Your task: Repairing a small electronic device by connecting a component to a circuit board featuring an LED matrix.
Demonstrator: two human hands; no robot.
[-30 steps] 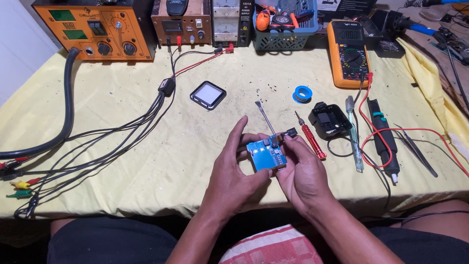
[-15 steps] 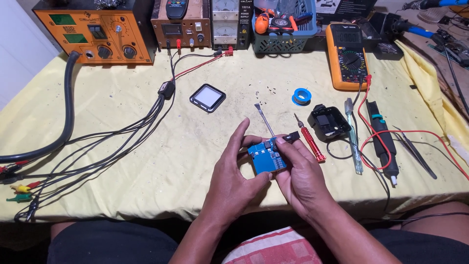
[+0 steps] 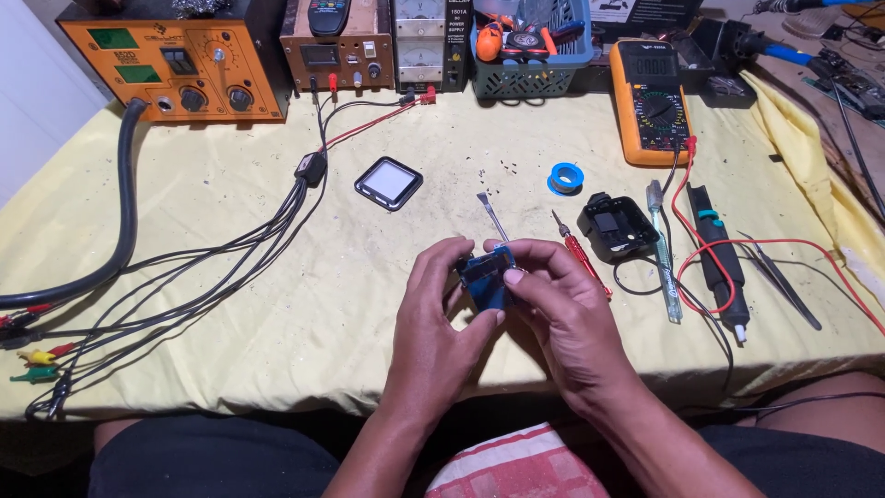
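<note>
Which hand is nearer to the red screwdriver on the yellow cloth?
Right. The right hand lies just beside the red screwdriver, while the left hand is farther, across the small blue board.

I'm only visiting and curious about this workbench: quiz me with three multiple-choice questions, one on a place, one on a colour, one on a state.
1. Where is the small blue board?
A. between both hands
B. in the basket
C. on the floor

2. What colour is the table cloth?
A. green
B. yellow
C. white

3. How is the red screwdriver?
A. held in the left hand
B. standing upright
C. lying on the cloth

Answers: 1 A, the left hand and right hand pinch it; 2 B, it is pale yellow; 3 C, it lies untouched beside the right hand.
</note>
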